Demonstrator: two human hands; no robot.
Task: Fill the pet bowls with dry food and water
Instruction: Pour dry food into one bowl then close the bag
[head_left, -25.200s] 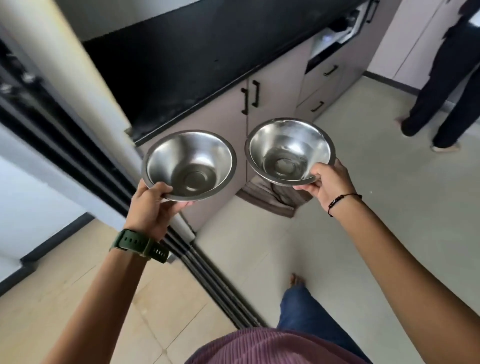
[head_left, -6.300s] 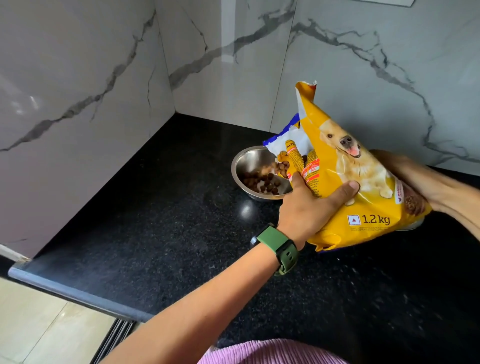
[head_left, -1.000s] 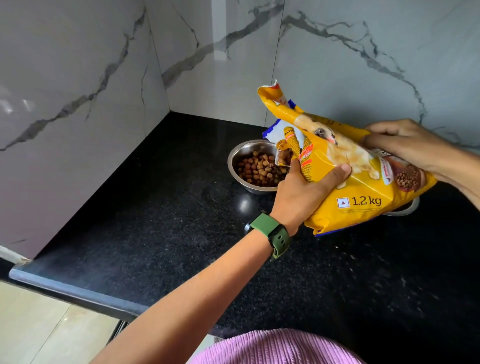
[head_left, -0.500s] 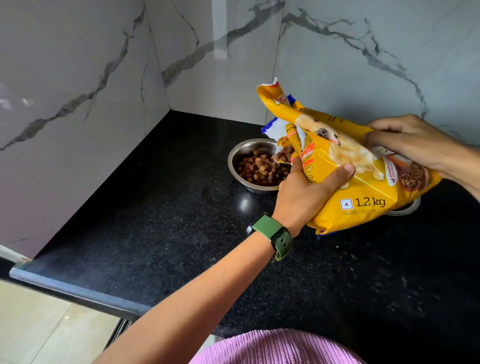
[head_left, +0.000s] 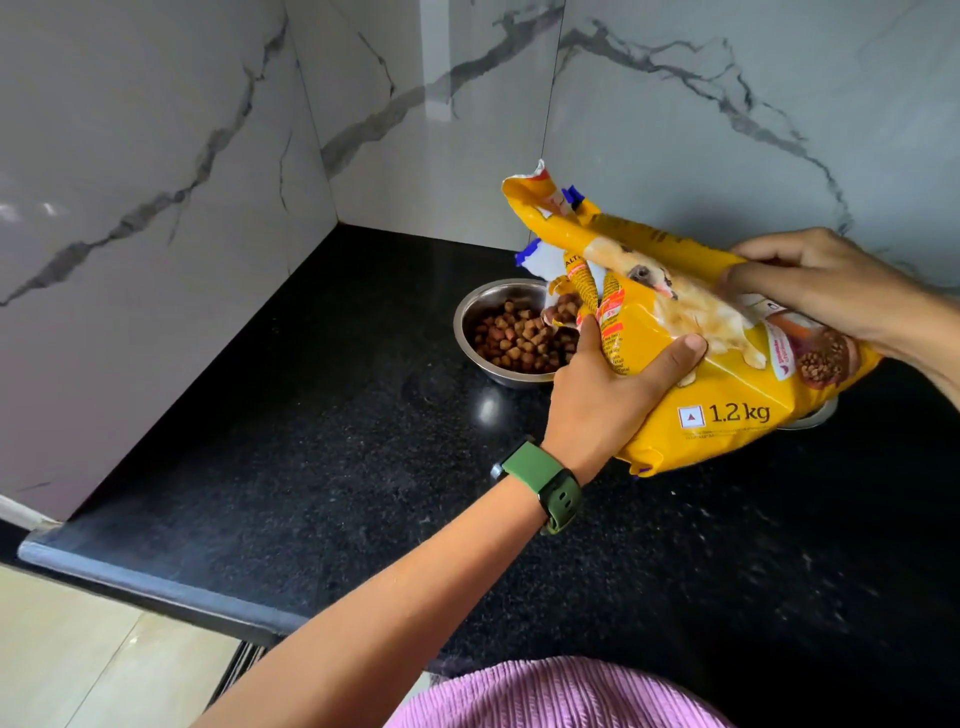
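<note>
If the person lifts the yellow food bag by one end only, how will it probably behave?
The yellow food bag will probably sag, since its film creases under the left hand and right hand. It seems fairly heavy: the label reads 1.2 kg. With its mouth open over the bowl, kibble could spill.

The left hand (head_left: 608, 400) reached forward from the near edge of the worktop, forearm bare, wrist straight. Its thumb was pressed up along the front of what it gripped, fingers wrapped underneath out of sight. The right hand (head_left: 821, 283) came in from the right side, palm down, fingers curled and pinching from above, with the wrist bent slightly downward.
</note>
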